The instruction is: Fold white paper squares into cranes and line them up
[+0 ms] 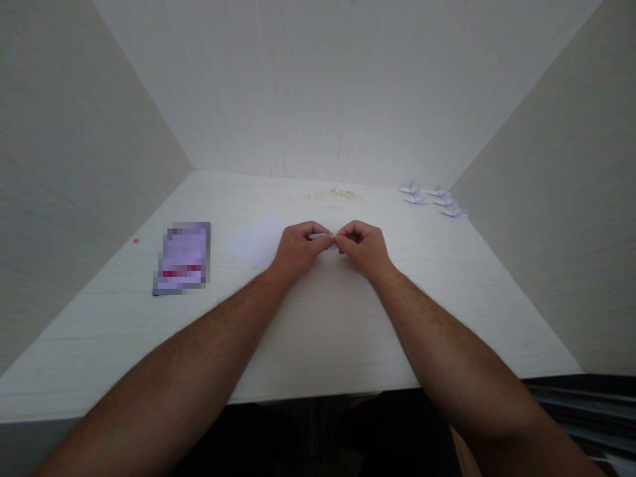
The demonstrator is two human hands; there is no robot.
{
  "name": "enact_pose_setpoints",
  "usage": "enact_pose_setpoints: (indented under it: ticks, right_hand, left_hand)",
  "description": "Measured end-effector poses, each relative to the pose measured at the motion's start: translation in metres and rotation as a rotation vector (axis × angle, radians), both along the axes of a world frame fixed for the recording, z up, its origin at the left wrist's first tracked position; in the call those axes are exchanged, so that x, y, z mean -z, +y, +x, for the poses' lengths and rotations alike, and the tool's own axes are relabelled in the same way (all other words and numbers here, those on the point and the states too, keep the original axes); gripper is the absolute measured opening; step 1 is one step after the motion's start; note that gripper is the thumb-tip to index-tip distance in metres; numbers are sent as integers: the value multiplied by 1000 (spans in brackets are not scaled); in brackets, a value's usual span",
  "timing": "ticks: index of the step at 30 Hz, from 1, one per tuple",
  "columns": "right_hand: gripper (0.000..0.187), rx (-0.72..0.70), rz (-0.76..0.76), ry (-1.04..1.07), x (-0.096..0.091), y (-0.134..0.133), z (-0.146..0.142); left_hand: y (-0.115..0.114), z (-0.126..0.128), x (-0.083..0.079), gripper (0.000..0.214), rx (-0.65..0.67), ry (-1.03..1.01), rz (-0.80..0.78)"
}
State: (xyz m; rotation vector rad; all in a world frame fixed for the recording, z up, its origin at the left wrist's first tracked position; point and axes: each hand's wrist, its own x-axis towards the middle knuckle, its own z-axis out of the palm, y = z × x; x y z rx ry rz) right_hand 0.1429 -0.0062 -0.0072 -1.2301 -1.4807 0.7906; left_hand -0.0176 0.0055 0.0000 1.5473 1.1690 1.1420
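Near the middle of the table, my left hand and my right hand meet fingertip to fingertip. Between them they pinch a small piece of folded white paper, mostly covered by my fingers. How it is folded cannot be made out. Thumbs and index fingers of both hands are pressed together on it. Just left of my left hand, white paper sheets lie flat, partly covered by that hand and wrist.
Several folded white paper cranes stand at the back right, by the side wall. A purple, pixelated flat object lies on the left. Brownish marks stain the table near the back wall. A small red spot sits far left.
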Motion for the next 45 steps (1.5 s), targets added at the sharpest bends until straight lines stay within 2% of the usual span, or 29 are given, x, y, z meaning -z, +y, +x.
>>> enact_pose_setpoints:
  ticks: [7,14,26,33,39,45]
  right_hand:
    - [15,-3,5,-38,-3,-2,0]
    - [20,-26,-57,64,-4,0,0]
    - [19,-39,-101,180,1,4,4]
    - [18,-3,-82,121,1,5,5]
    - [18,-41,-70,111,-3,4,6]
    - [16,-22,-103,116,1,5,5]
  left_hand:
    - [-1,1,-1,14,7,-29,15]
    - [0,0,0,15,-26,-73,-14]
    - [0,1,0,16,-62,-57,1]
    - [1,1,0,14,-13,-108,-8]
    - [1,1,1,13,13,-190,-36]
    - [3,3,4,12,27,-101,-13]
